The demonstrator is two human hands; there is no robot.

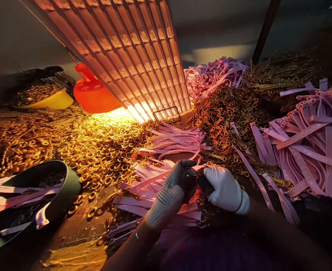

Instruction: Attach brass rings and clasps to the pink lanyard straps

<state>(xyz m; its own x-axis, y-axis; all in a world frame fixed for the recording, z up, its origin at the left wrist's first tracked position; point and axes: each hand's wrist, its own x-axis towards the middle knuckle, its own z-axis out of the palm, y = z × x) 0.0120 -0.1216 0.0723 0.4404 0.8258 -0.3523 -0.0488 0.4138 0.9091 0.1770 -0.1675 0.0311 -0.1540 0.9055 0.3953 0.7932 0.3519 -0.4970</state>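
Observation:
My left hand (170, 188), in a pale glove with dark dots, is closed with its fingertips bent inward. Facing it, my right hand (221, 188) in a white glove is closed too. Between the fingertips shows a short bit of pink strap (200, 168); dark fingertips and shadow hide the rest of it. Beneath my left hand lies a loose stack of pink straps (149, 180), some with gold metal ends. Just beyond both hands sits another bundle of pink straps (177, 141).
Gold clasps and rings (106, 143) cover the table's left side. A dark green tub (72, 184) holds straps at the left. An orange lamp (95, 94) glows beside a slatted panel (126, 49). Behind stands a yellow bowl (49, 101). Strap piles (312, 146) rise at the right.

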